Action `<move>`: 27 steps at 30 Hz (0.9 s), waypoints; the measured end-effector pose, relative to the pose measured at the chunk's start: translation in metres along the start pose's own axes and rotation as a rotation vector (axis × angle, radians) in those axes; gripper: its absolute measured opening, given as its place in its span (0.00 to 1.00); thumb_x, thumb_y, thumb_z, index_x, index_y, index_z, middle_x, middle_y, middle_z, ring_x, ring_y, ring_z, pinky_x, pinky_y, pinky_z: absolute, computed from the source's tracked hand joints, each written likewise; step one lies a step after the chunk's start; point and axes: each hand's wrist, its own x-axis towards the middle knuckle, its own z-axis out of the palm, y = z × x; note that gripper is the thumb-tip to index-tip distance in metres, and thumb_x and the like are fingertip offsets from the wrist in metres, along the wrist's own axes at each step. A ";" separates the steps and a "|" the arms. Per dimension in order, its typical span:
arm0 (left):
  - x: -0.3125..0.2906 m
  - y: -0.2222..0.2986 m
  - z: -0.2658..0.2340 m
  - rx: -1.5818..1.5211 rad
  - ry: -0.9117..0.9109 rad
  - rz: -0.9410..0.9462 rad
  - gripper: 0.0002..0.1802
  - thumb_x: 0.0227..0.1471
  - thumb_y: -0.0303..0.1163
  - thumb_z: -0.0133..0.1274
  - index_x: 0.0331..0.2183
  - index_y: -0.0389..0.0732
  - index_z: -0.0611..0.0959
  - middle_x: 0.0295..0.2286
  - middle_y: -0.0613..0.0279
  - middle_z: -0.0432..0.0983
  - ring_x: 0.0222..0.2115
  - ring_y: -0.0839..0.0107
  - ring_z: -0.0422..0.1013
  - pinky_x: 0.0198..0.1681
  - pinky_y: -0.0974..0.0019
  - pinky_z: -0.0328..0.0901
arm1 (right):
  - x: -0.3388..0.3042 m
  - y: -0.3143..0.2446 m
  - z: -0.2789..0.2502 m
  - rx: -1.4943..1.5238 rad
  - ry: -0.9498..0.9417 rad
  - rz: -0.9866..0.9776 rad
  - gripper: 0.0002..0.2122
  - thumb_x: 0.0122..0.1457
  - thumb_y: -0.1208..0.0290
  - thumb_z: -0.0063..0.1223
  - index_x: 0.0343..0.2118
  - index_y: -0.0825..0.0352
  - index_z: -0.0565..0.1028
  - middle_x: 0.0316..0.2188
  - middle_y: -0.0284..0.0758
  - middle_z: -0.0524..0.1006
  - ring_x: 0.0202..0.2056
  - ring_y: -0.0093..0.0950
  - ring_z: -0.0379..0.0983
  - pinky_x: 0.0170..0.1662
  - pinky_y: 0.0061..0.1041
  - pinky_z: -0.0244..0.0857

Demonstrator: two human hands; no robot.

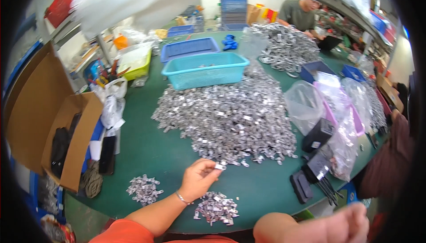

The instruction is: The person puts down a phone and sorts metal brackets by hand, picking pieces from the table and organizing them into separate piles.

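Between the thumb and fingers of my left hand (198, 181) is a small silvery metal piece (220, 166), pinched just off the near edge of a large heap. That heap of similar metal pieces (235, 114) spreads over the middle of the green table (173, 158). Beneath my left wrist lies a small pile of metal pieces (216, 209); another small pile (144, 189) sits to its left. My right hand (326, 227) is raised at the lower right, close to the camera and blurred. Its fingers look partly bent, and what they hold, if anything, is hidden.
A turquoise basket (206, 72) stands at the heap's far edge, with a blue tray (188, 49) behind. An open cardboard box (73, 141) is at left. Plastic bags (344, 149) and a black box (318, 135) lie right. A person (299, 15) works beyond a metal-loop heap (290, 47).
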 end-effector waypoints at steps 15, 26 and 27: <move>-0.002 -0.002 -0.022 -0.051 0.026 0.054 0.06 0.49 0.15 0.54 0.33 0.30 0.78 0.32 0.62 0.71 0.29 0.78 0.73 0.32 0.76 0.70 | -0.147 0.084 -0.016 -0.231 -1.090 0.872 0.09 0.54 0.76 0.56 0.39 0.68 0.76 0.34 0.40 0.75 0.36 0.38 0.73 0.40 0.31 0.67; -0.001 0.002 -0.016 -0.095 0.030 0.032 0.11 0.50 0.18 0.55 0.39 0.30 0.78 0.32 0.63 0.71 0.28 0.79 0.71 0.30 0.76 0.70 | -0.149 0.091 -0.026 -0.227 -1.042 0.963 0.06 0.54 0.79 0.55 0.35 0.69 0.78 0.30 0.39 0.77 0.32 0.35 0.74 0.36 0.27 0.68; -0.002 0.001 -0.018 -0.058 0.023 0.029 0.12 0.50 0.18 0.55 0.39 0.29 0.79 0.33 0.62 0.71 0.28 0.79 0.71 0.31 0.76 0.71 | -0.151 0.091 -0.026 -0.231 -1.041 0.962 0.06 0.54 0.79 0.55 0.35 0.69 0.78 0.30 0.39 0.77 0.32 0.35 0.74 0.36 0.27 0.68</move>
